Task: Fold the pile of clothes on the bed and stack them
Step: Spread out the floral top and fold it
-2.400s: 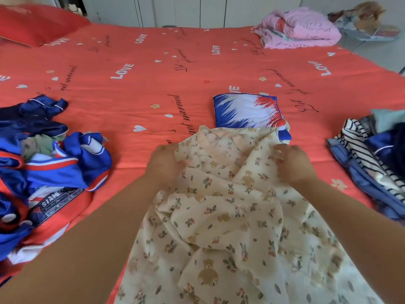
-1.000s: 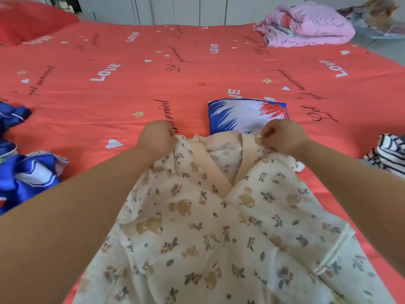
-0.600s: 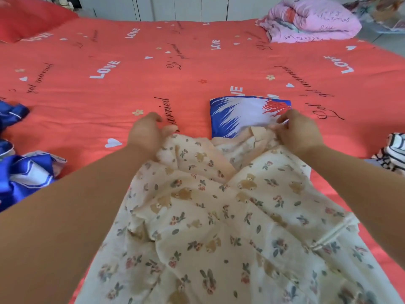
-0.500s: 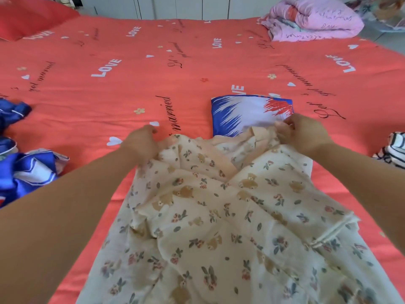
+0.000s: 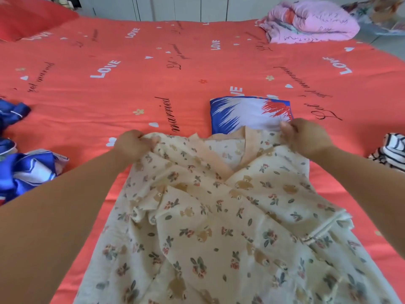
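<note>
Both sets of fingers are curled and pinch the top edge of the dress, the left hand at one shoulder and the right hand at the other. It lies unfolded on the bed, and its collar reaches the near edge of the single folded blue piece. I judge one piece is done and this one is at the spreading step; a blue heap at the left and a striped heap at the right wait unfolded, so most of the task is left.

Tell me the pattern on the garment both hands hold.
The garment is cream with small flowers and bears; head view.
</note>
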Motion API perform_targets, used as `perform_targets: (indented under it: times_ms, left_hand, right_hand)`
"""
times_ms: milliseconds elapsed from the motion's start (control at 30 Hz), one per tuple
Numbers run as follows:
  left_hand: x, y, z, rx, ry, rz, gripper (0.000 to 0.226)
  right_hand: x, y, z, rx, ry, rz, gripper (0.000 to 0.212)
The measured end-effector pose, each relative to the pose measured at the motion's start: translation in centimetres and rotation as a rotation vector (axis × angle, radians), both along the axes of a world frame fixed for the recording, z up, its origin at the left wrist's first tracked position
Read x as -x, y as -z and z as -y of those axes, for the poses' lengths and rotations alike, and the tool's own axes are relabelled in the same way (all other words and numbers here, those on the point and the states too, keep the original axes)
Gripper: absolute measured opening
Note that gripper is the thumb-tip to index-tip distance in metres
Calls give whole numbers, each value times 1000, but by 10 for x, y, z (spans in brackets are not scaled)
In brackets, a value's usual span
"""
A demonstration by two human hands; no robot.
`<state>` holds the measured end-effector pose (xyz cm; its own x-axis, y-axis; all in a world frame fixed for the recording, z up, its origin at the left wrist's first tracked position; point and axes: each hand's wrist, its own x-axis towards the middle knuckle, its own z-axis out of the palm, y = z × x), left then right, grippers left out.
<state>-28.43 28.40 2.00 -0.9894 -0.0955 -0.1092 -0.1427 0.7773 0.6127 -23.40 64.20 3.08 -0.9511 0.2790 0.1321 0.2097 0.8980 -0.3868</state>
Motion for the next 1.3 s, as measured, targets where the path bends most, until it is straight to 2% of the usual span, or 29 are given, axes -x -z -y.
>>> perform_targets:
  times_ms: [67,100,167,200,267,367,467,567,667,767,833,967,1067,1133,1200,1300]
  left_hand:
    - [-5,-5,5,-277,19,140,34]
    - [-7,-7,8,-326,55,187,27]
    - [-6,-10,15,-210,83,149,10]
    - [-5,-13,17,-136,55,73,15]
    - [-7,-22,18,-103,-22,-79,27]
    - [-19,-47,20,-237,-78,-224,9]
    - [-42,-72,30,-349,-68,-277,2]
    - [-80,-99,39,-400,-32,-316,13]
    - [-137,-125,41,-510,8,-330,4]
    - [-195,-133,51,-583,67,-339,12]
    - [-231,-131,67,-568,105,-334,16]
    - [-309,-102,109,-368,245,-246,45]
    - [-365,-63,130,-276,409,-96,62]
    - [-385,-36,140,-98,610,-68,73]
    - [-392,-17,141,87,735,-27,72]
    - [-396,-8,119,105,692,-85,54]
  right_hand:
    - [-4,-4,-1,59,-66,95,36]
    - [-6,-7,-1,75,-92,146,33]
    - [-10,-13,-3,18,-120,214,35]
    - [-13,-17,-5,-34,-116,210,30]
    - [-22,-29,-5,-98,-82,128,15]
    - [-40,-53,-4,-97,-58,-22,13]
    - [-69,-84,-2,-116,-72,-101,10]
    - [-110,-112,7,-91,-87,-167,10]
    - [-160,-130,14,-78,-93,-205,18]
    - [-221,-141,24,12,-111,-237,15]
    - [-267,-141,32,86,-119,-267,11]
    - [-368,-107,43,17,-108,-258,4]
    - [-437,-61,42,-90,-258,-101,39]
    - [-462,-39,42,-197,-297,129,51]
    - [-474,-28,48,-203,-235,284,39]
    - [-470,-19,61,-120,-190,256,38]
